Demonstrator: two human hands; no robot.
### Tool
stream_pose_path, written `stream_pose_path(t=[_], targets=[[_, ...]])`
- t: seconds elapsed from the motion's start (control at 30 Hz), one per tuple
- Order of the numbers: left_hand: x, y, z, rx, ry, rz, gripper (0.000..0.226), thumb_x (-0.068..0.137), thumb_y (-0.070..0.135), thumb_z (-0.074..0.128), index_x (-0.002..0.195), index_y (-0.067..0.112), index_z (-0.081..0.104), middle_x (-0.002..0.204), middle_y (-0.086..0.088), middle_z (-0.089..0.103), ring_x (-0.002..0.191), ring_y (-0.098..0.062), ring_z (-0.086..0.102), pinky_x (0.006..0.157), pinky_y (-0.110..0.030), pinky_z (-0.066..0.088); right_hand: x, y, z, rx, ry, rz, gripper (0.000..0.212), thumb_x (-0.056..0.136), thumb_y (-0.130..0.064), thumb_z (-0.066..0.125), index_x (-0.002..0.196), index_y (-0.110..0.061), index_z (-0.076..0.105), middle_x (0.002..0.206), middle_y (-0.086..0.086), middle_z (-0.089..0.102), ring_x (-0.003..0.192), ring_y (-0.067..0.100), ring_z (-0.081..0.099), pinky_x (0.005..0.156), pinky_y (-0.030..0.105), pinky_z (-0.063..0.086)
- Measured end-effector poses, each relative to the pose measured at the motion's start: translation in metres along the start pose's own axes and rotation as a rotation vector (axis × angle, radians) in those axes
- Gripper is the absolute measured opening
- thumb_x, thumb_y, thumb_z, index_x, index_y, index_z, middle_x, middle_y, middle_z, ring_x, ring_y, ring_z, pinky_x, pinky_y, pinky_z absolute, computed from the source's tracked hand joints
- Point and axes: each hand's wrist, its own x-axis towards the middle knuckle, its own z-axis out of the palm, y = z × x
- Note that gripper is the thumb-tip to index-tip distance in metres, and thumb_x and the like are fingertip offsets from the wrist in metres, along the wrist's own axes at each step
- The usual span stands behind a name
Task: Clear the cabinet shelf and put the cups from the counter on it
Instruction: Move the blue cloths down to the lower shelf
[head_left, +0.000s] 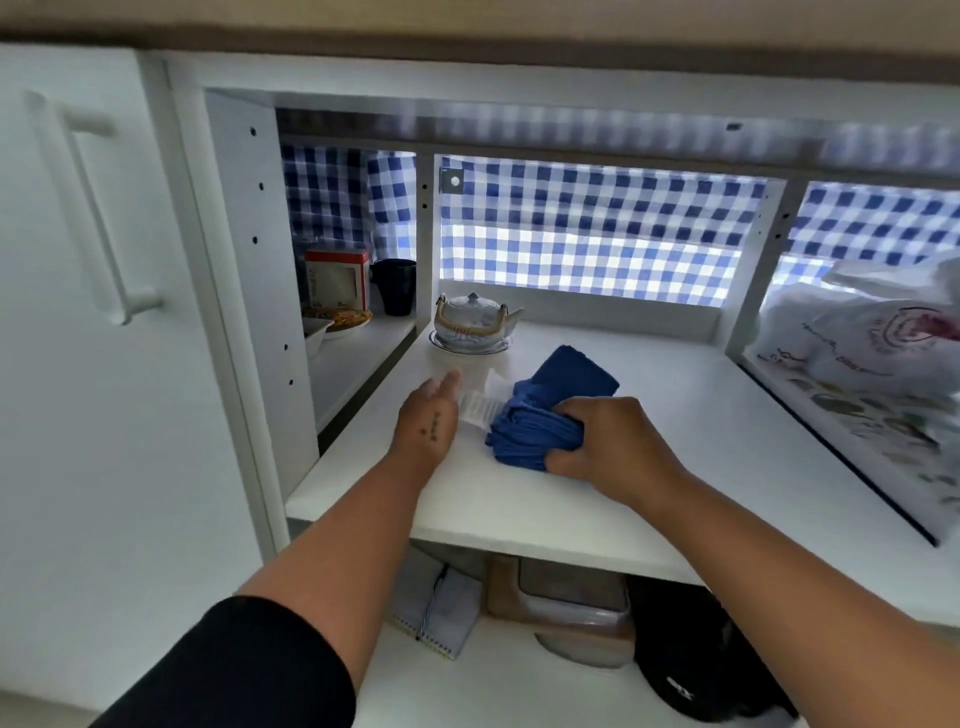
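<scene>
The white cabinet shelf (649, 431) fills the middle of the head view. On it lies a bundle of folded blue cloth (550, 410), and my right hand (608, 441) is closed around its near end. A white paper tag (480, 408) sticks out on the cloth's left. My left hand (428, 415) rests flat on the shelf just left of the tag, fingers apart, holding nothing. A small white and blue teapot (475, 322) with a cane handle stands on a saucer at the shelf's back left. No cups from the counter are in view.
The left compartment holds a dark cup (396, 286), a red and white box (336, 280) and bowls. A white plastic bag (857, 332) fills the right compartment. Below the shelf lie a spiral notepad (439, 610), a clear lidded container (571, 613) and a black cap (691, 654). A closed cabinet door (78, 260) stands at left.
</scene>
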Motion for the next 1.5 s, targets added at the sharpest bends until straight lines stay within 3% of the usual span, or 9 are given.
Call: stream_pose_path(t=[0.23,0.47,0.6,0.73,0.83,0.97,1.23,1.43,1.5], targets=[[-0.057,0.009,-0.008,-0.347,-0.456,-0.261,0.073,0.079,0.066,0.061,0.129,0.013,0.058,0.128,-0.008,0.064,0.115,-0.024,0.062,0.102,-0.039,0.046,-0.058,-0.036,-0.004,0.097,0.070,-0.049,0.038,0.074,-0.013,0.074,0.112,-0.017,0.071,0.102,-0.001,0.068,0.090,0.014,0.060,0.082,0.024,0.049],[-0.100,0.020,-0.032,-0.337,-0.574,-0.240,0.050,0.083,0.044,0.069,0.119,0.009,0.064,0.106,-0.011,0.073,0.092,-0.026,0.072,0.084,-0.042,0.059,-0.097,-0.059,-0.002,0.160,0.086,-0.161,0.049,0.070,0.000,0.074,0.115,-0.019,0.071,0.127,-0.002,0.062,0.119,0.014,0.055,0.105,0.026,0.040],[-0.123,0.013,-0.045,-0.390,-0.538,-0.189,0.057,0.077,0.033,0.075,0.125,0.007,0.060,0.112,-0.016,0.071,0.096,-0.031,0.070,0.080,-0.042,0.059,-0.117,-0.072,-0.001,0.253,0.010,-0.234,0.039,0.074,-0.025,0.077,0.113,-0.028,0.071,0.141,-0.006,0.045,0.129,0.012,0.044,0.107,0.030,0.039],[-0.144,0.002,-0.057,-0.474,-0.549,-0.180,0.057,0.074,0.029,0.074,0.125,0.009,0.059,0.118,-0.015,0.069,0.105,-0.031,0.068,0.084,-0.045,0.057,-0.124,-0.085,0.008,0.425,0.195,-0.019,0.057,0.081,-0.034,0.073,0.133,-0.033,0.051,0.145,-0.008,0.033,0.132,0.011,0.039,0.101,0.030,0.043],[-0.160,-0.009,-0.063,-0.507,-0.620,-0.181,0.053,0.078,0.023,0.069,0.127,0.007,0.057,0.121,-0.015,0.067,0.110,-0.032,0.065,0.092,-0.048,0.054,-0.129,-0.089,0.017,0.768,0.109,0.266,0.074,0.081,-0.035,0.076,0.142,-0.033,0.034,0.140,-0.003,0.042,0.120,0.014,0.050,0.097,0.037,0.051],[-0.170,-0.038,-0.078,-0.372,-0.762,-0.197,0.062,0.072,0.017,0.072,0.131,0.006,0.054,0.127,-0.016,0.063,0.117,-0.033,0.062,0.096,-0.048,0.052,-0.151,-0.078,0.037,0.885,-0.071,0.259,0.076,0.069,-0.031,0.085,0.133,-0.028,0.045,0.122,0.000,0.062,0.109,0.014,0.064,0.093,0.040,0.055],[-0.173,-0.100,-0.077,-0.109,-0.948,-0.364,0.051,0.075,0.005,0.070,0.124,0.008,0.058,0.127,-0.009,0.065,0.122,-0.024,0.059,0.107,-0.039,0.044,-0.192,-0.052,0.104,0.902,-0.205,0.359,0.066,0.071,-0.014,0.086,0.127,-0.021,0.052,0.117,-0.002,0.067,0.105,0.012,0.066,0.086,0.028,0.057],[-0.163,-0.146,-0.048,-0.049,-0.734,-0.491,0.062,0.073,0.034,0.079,0.125,0.011,0.057,0.126,-0.007,0.062,0.119,-0.023,0.056,0.111,-0.042,0.038,-0.191,-0.030,0.154,1.125,-0.209,0.667,0.058,0.079,-0.011,0.077,0.132,-0.012,0.051,0.111,0.007,0.072,0.099,0.022,0.071,0.089,0.040,0.057],[-0.158,-0.158,-0.035,-0.085,-0.620,-0.535,0.046,0.080,0.036,0.072,0.116,0.012,0.058,0.119,-0.008,0.063,0.110,-0.022,0.059,0.099,-0.038,0.045,-0.186,-0.022,0.167,1.234,-0.236,0.776,0.056,0.083,-0.016,0.074,0.133,-0.015,0.049,0.115,0.007,0.070,0.102,0.024,0.070,0.088,0.041,0.057]])
